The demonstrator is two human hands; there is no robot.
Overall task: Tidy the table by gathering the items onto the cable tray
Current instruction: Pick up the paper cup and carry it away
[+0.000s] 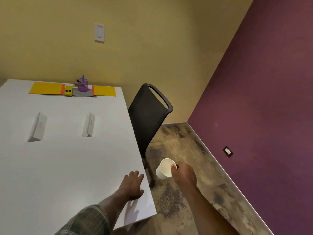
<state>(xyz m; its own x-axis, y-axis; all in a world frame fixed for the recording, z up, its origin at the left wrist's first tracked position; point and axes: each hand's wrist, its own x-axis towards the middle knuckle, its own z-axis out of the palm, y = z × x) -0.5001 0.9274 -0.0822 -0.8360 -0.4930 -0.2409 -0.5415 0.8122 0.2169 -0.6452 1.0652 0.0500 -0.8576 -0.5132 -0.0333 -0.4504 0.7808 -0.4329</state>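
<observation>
Cup [163,168] is off the table's [67,158] right edge, over the floor, tilted, with the right hand [183,173] pinching its rim. Left hand [133,186] lies flat on the table, fingers spread, holding nothing. One tray [88,94] at the far end, two white boxes [37,127] mid-table, one chair [147,114].

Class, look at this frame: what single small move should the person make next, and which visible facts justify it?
Probably swing the right hand with the cup left, over the table, heading for the tray at its far end. The cup hangs beyond the table's edge, above the floor; the left hand only rests on the table.
</observation>
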